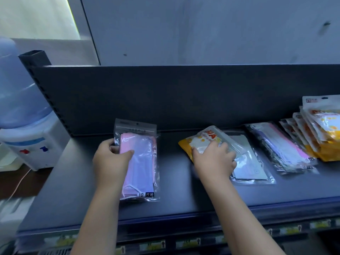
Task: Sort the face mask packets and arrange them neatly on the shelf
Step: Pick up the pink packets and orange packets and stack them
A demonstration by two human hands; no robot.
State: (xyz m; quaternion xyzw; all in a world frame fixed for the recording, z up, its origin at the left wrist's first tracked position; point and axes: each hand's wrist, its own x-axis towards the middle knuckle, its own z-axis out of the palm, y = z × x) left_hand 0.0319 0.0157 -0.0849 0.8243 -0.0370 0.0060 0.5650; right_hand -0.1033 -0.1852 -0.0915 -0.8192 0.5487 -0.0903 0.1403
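Left grip (112, 155) pinching clear pink-mask packet (141, 162), right grip (214, 159) clutching yellow packet (204, 138), on dark shelf (73, 181)

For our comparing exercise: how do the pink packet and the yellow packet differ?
The pink packet is clear, showing pink masks; the yellow packet is printed. The pink packet sits straight on the shelf, gripped by the left hand; the yellow packet lies askew over a white-mask packet, under the right hand. Both are flat bags.
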